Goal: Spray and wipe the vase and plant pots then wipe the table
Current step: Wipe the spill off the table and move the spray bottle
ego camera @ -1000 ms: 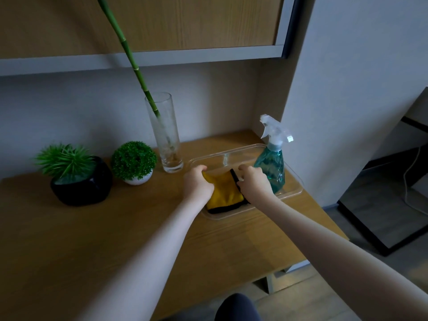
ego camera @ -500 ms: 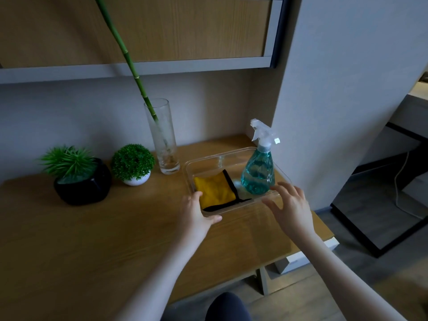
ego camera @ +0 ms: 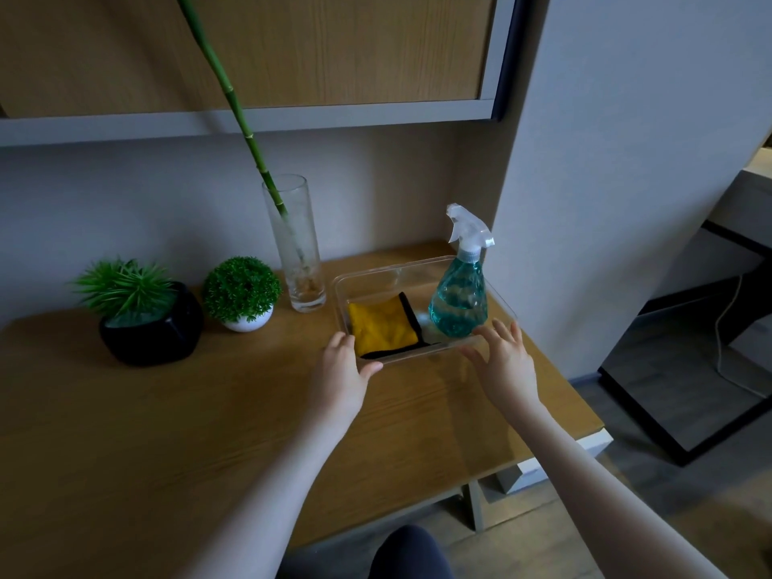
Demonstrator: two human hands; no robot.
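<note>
Both hands [ego camera: 422, 369] withdrawn to tray [ego camera: 422, 271] near edge; cloth [ego camera: 382, 325] released.

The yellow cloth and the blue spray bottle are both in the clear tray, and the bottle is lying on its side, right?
Not quite. The head view shows the spray bottle standing upright in the clear tray, not lying down. The yellow cloth does lie in the tray beside it.
</note>
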